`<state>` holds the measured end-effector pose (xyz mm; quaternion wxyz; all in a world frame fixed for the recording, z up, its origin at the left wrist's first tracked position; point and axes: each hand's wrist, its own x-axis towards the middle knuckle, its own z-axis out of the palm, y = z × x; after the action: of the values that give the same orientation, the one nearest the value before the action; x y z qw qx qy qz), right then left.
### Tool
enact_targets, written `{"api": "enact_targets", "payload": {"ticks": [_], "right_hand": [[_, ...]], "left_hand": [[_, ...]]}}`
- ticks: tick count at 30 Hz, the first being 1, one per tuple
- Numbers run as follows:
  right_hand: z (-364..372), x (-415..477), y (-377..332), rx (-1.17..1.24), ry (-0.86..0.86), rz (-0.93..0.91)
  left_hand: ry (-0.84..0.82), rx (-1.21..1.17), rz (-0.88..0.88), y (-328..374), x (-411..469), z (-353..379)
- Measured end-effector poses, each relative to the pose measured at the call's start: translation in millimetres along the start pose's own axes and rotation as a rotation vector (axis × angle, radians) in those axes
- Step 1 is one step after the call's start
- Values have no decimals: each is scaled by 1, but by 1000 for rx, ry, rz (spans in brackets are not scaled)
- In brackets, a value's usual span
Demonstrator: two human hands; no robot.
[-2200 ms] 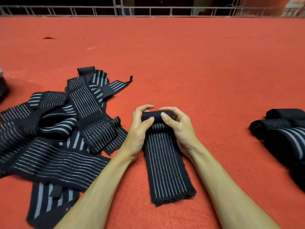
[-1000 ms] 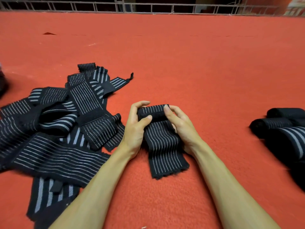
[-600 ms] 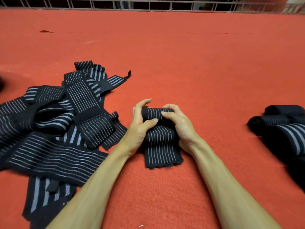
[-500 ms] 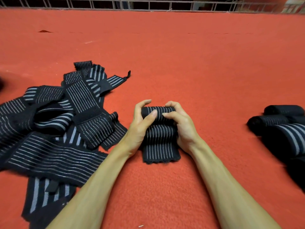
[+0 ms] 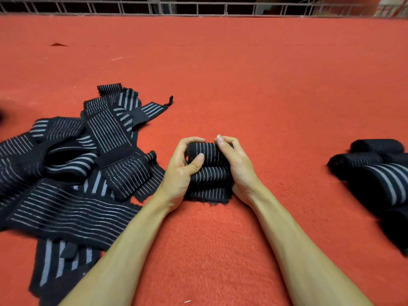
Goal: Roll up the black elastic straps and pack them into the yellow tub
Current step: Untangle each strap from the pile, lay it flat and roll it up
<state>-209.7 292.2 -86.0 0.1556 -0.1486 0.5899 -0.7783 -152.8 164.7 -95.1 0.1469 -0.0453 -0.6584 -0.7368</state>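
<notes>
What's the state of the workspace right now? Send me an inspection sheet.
Surface: red carpet.
Job's things: partly rolled strap, short tail flat on the carpet; loose strap pile on its left; rolled straps at the right edge; yellow tub not in view.
Clutter: small white fleck near the bottom edge.
Hands: left hand and right hand each grip an end of the roll.
Cables: nothing seen.
Surroundings: metal railing along the far edge.

Two bare forearms; left hand and right hand bare; plain fingernails
</notes>
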Motion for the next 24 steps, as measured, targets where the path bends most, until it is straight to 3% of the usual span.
{"api": "enact_targets", "payload": {"ticks": [7, 12, 15, 21, 24], "right_hand": [[1, 2, 0, -49, 62, -12], [-4, -1, 0, 59, -31, -3], [-4, -2, 0, 84, -88, -51], [-7, 1, -1, 123, -135, -134], [-6, 1, -1, 74, -119, -158]], "left_hand": [[10, -16, 22, 0, 0, -1], [-29, -67, -46, 2, 0, 2], [33, -81, -98, 1, 2, 6], [81, 22, -95, -4, 6, 5], [91, -47, -92, -4, 4, 4]]}}
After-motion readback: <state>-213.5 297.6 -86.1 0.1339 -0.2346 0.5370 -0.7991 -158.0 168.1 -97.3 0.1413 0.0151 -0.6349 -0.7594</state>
